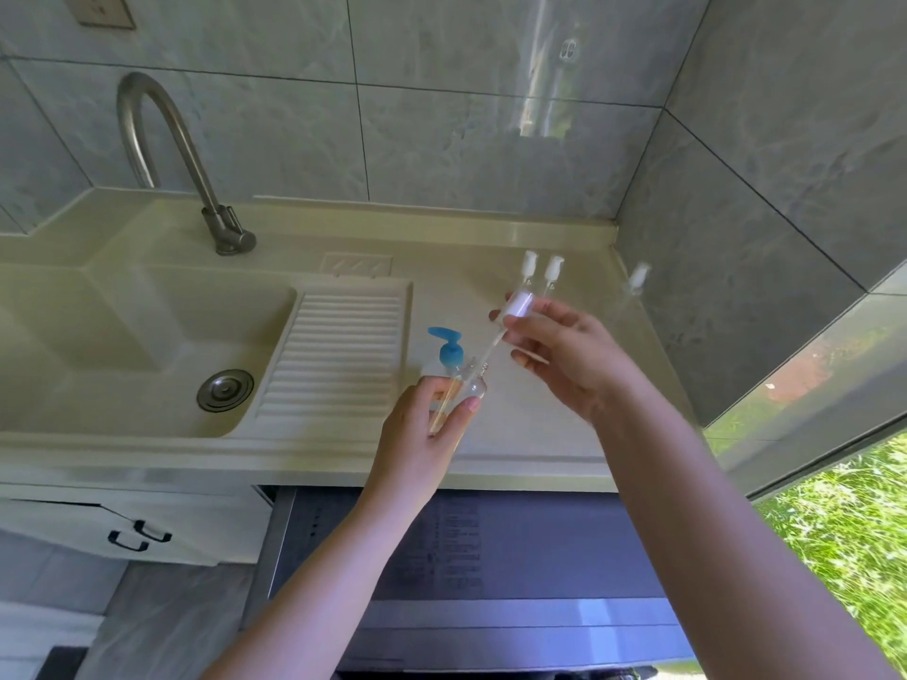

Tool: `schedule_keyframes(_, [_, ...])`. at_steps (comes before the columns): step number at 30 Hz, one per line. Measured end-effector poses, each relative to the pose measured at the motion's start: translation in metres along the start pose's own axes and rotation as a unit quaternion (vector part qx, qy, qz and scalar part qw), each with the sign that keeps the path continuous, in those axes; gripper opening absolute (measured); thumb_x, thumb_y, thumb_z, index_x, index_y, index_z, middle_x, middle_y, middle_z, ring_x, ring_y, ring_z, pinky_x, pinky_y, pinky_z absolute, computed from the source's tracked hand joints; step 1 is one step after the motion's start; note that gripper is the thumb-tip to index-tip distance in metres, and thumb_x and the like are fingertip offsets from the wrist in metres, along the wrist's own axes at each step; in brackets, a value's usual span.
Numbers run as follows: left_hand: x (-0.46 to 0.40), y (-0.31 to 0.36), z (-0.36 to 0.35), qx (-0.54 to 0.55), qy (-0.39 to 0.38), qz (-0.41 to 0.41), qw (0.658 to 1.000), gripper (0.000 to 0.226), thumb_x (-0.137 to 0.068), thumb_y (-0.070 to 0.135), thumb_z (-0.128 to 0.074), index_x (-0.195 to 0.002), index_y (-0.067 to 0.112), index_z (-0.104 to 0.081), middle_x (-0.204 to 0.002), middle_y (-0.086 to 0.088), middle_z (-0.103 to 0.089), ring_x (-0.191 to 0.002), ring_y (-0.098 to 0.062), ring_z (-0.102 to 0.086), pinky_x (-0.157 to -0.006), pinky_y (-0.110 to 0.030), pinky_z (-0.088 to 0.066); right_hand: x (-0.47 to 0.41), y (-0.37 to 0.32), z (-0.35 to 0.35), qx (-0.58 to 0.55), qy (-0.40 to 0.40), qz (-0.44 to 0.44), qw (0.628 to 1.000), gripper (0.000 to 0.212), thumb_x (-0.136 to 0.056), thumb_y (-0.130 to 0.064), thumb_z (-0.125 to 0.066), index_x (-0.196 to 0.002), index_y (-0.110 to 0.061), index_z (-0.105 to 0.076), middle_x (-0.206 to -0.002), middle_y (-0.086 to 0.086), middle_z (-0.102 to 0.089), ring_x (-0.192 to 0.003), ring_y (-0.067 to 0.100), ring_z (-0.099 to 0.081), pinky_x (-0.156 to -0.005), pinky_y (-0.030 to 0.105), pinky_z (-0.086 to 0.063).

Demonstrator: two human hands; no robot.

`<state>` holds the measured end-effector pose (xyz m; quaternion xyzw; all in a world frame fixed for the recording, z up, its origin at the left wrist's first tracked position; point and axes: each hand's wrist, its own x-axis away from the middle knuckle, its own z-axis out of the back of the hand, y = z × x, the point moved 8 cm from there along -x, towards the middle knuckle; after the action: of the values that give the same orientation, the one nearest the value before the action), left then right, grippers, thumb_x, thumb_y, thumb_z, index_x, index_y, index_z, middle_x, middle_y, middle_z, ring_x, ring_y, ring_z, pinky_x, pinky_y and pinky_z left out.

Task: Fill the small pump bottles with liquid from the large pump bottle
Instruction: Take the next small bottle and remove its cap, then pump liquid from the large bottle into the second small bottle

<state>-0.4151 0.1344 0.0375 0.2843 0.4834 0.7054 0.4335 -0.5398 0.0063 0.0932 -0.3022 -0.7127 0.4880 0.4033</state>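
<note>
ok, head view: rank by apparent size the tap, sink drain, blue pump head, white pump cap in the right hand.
Largest to smallest:
1. tap
2. sink drain
3 and 4. blue pump head and white pump cap held by the right hand: look alike, and the cap is lifted nearer the camera, so unranked.

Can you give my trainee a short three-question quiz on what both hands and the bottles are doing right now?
1. True or false: the left hand grips a small clear plastic bottle whose neck is open.
2. Which does the right hand pinch? A) the blue pump head of the large bottle B) a white pump cap with a thin dip tube C) the curved steel tap
3. Fill in: two more small bottles with white pumps stand on the cream countertop behind the ____ hand.

Key: 1 true; 2 B; 3 right.
</note>
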Motion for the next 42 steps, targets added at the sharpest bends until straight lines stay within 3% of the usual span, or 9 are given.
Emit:
schedule_keyframes(2, [0.0, -0.005, -0.001, 0.007, -0.005, 0.008, 1.0, 0.029, -0.091, 0.053, -0.057, -0.11, 0.031, -0.06, -0.113, 0.014, -0.063, -0.1, -0.004, -0.06, -0.086, -0.023, -0.048, -0.005, -0.018, 0.01, -0.007, 0.025, 0.022, 0.999, 0.029, -0.088, -0.001, -0.068, -0.117, -0.008, -0.063, -0.098, 0.004, -0.076, -0.082, 0.011, -0.061, -0.08, 0.025, -0.048])
schedule_keyframes(5, [0.001, -0.007, 0.002, 0.026, 0.005, 0.012, 1.0, 0.022, -0.091, 0.045, -0.062, -0.108, 0.031, -0.063, -0.112, 0.014, -0.065, -0.098, 0.003, -0.059, -0.077, -0.007, -0.042, -0.01, -0.048, 0.025, -0.021, 0.055, 0.064, 0.996, 0.018, -0.087, -0.004, -0.071, -0.103, -0.011, -0.067, -0.075, -0.001, -0.068, -0.073, 0.011, -0.058, -0.076, 0.024, -0.047])
schedule_keyframes(9, [0.0, -0.011, 0.005, 0.057, 0.006, 0.031, 0.998, 0.021, -0.09, 0.046, -0.063, -0.105, 0.032, -0.066, -0.108, 0.018, -0.067, -0.097, 0.006, -0.056, -0.071, -0.001, -0.038, -0.015, -0.063, 0.055, -0.043, 0.112, 0.094, 0.988, 0.016, -0.085, -0.005, -0.073, -0.098, -0.008, -0.065, -0.08, 0.008, -0.062, -0.069, 0.013, -0.059, -0.071, 0.026, -0.047])
schedule_keyframes(14, [-0.005, -0.019, 0.009, 0.082, 0.016, 0.044, 0.996, 0.021, -0.088, 0.049, -0.064, -0.103, 0.035, -0.067, -0.106, 0.018, -0.068, -0.095, 0.005, -0.058, -0.072, -0.005, -0.042, -0.031, -0.018, 0.097, -0.081, 0.238, 0.087, 0.964, 0.021, -0.081, -0.003, -0.076, -0.092, -0.009, -0.059, -0.075, 0.006, -0.061, -0.065, 0.012, -0.059, -0.058, 0.021, -0.046])
schedule_keyframes(17, [-0.007, -0.024, 0.009, 0.092, 0.008, 0.044, 0.995, 0.023, -0.087, 0.051, -0.064, -0.103, 0.036, -0.068, -0.107, 0.015, -0.069, -0.1, -0.004, -0.062, -0.082, -0.023, -0.05, -0.044, 0.034, 0.107, -0.095, 0.275, 0.044, 0.956, 0.023, -0.077, -0.002, -0.08, -0.083, -0.011, -0.06, -0.075, 0.005, -0.065, -0.067, 0.013, -0.062, -0.06, 0.02, -0.05])
schedule_keyframes(21, [-0.008, -0.03, 0.014, 0.085, 0.019, 0.042, 0.995, 0.024, -0.087, 0.049, -0.064, -0.105, 0.033, -0.068, -0.108, 0.013, -0.069, -0.101, -0.007, -0.063, -0.083, -0.023, -0.049, -0.058, 0.102, 0.122, 0.009, 0.317, -0.037, 0.948, 0.034, -0.047, -0.021, -0.083, -0.074, -0.021, -0.063, -0.069, 0.0, -0.068, -0.066, 0.02, -0.065, -0.072, 0.036, -0.058])
schedule_keyframes(27, [-0.014, -0.037, 0.018, 0.073, 0.021, 0.049, 0.996, 0.022, -0.086, 0.041, -0.067, -0.104, 0.029, -0.069, -0.108, 0.012, -0.069, -0.099, -0.001, -0.06, -0.071, -0.003, -0.041, -0.069, 0.139, 0.128, 0.182, 0.348, -0.047, 0.918, 0.017, -0.074, -0.03, -0.08, -0.077, -0.022, -0.065, -0.077, -0.006, -0.071, -0.075, 0.016, -0.067, -0.075, 0.031, -0.057])
schedule_keyframes(34, [-0.025, -0.051, 0.028, 0.07, 0.031, 0.058, 0.995, 0.02, -0.086, 0.037, -0.071, -0.104, 0.029, -0.067, -0.106, 0.008, -0.069, -0.101, -0.007, -0.062, -0.071, -0.006, -0.044, -0.079, 0.138, 0.119, 0.34, 0.322, 0.021, 0.883, 0.017, -0.083, -0.028, -0.073, -0.086, -0.014, -0.064, -0.079, -0.001, -0.068, -0.077, 0.02, -0.06, -0.065, 0.024, -0.037])
schedule_keyframes(42, [-0.028, -0.057, 0.031, 0.105, 0.051, 0.063, 0.991, 0.021, -0.085, 0.03, -0.073, -0.104, 0.027, -0.065, -0.107, 0.008, -0.07, -0.1, -0.001, -0.064, -0.072, -0.008, -0.046, -0.085, 0.142, 0.121, 0.373, 0.306, 0.049, 0.875, 0.021, -0.079, -0.026, -0.078, -0.088, -0.018, -0.061, -0.09, 0.001, -0.064, -0.089, 0.024, -0.06, -0.079, 0.032, -0.047])
